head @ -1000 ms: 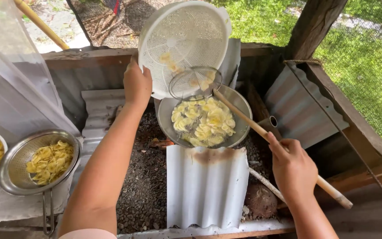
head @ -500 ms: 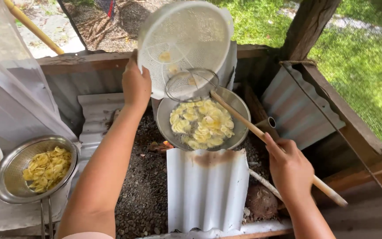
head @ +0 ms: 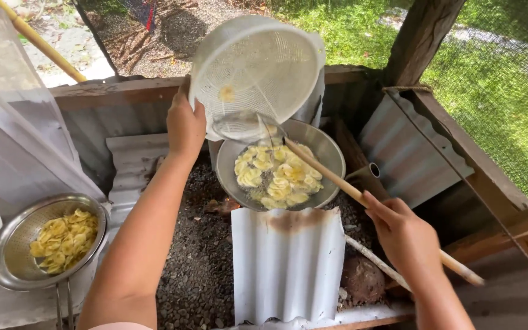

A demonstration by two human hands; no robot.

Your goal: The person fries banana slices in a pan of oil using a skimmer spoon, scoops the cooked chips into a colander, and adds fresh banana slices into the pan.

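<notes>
Left hand: grips the tilted white colander above the pan.
Right hand: closed around wooden-handled skimmer.
Frying pan: ahead, holding yellow chips.

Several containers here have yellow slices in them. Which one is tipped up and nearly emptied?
The white plastic colander, held tilted by the left hand above the pan. Only a scrap clings inside it, whereas the pan and the metal strainer at lower left sit level and hold many slices.

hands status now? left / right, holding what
Left hand: closed on the rim of the tipped white strainer.
Right hand: closed around the long wooden handle over the pan.
</notes>
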